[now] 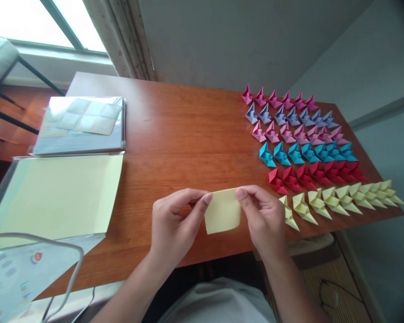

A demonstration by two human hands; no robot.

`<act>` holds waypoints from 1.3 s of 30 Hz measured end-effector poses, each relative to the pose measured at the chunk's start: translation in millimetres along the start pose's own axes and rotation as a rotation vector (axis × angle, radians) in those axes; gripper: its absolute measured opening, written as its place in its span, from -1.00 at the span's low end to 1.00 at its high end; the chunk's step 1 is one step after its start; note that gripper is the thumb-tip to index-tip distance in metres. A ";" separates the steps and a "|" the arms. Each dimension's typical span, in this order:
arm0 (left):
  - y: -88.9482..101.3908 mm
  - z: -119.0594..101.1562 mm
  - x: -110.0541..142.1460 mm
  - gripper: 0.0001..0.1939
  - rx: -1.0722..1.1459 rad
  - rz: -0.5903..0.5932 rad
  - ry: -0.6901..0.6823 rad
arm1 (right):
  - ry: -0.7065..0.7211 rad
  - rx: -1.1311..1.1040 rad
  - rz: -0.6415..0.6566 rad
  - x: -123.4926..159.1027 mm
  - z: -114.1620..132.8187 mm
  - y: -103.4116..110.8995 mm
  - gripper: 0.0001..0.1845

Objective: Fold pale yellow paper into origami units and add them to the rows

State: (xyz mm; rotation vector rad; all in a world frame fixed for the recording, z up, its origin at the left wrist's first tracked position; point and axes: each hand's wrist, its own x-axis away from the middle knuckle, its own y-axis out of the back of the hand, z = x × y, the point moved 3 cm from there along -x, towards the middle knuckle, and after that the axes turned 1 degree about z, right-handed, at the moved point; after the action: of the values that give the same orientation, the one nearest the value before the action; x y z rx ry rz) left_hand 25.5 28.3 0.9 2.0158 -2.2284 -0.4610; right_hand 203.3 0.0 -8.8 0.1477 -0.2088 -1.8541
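Observation:
A pale yellow piece of paper (223, 211) is stretched between both hands just above the front of the wooden table. Its upper left corner is pinched between the thumb and fingers of my left hand (177, 220). My right hand (265, 217) pinches the upper right corner the same way. The lower edge hangs free and curves slightly; the top edge looks like a fold. Close beside my right hand begins a row of yellow folded paper figures (318, 204), each with pointed tips.
Further rows of folded figures fill the table's right side: red (303, 177), turquoise (296, 153), pink (286, 133), lilac (280, 115) and magenta (274, 99). At left lie yellow sheets (67, 193), a wrapped paper pack (81, 121) and a grey cable (77, 260) over a printed sheet.

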 end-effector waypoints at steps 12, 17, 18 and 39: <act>1.3 -3.7 -0.8 -0.91 -0.130 -0.048 -0.130 | -0.001 0.169 0.075 -3.6 2.2 7.8 -0.73; 2.3 -2.8 -1.2 -0.92 -0.145 -0.055 -0.128 | 0.023 0.254 0.114 -5.2 3.5 8.1 -0.69; 2.4 -2.6 -1.2 -0.92 -0.145 -0.057 -0.131 | 0.020 0.250 0.115 -5.5 3.8 8.3 -0.70; 7.1 2.8 -1.7 -0.95 -0.071 -0.137 -0.010 | 0.012 0.260 0.256 -4.5 5.6 9.9 -0.70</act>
State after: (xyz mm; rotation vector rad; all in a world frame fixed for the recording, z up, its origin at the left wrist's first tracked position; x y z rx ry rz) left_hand 18.2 30.9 0.5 2.1422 -2.0563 -0.5559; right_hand 212.7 1.9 -1.2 0.2974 -0.4403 -1.5657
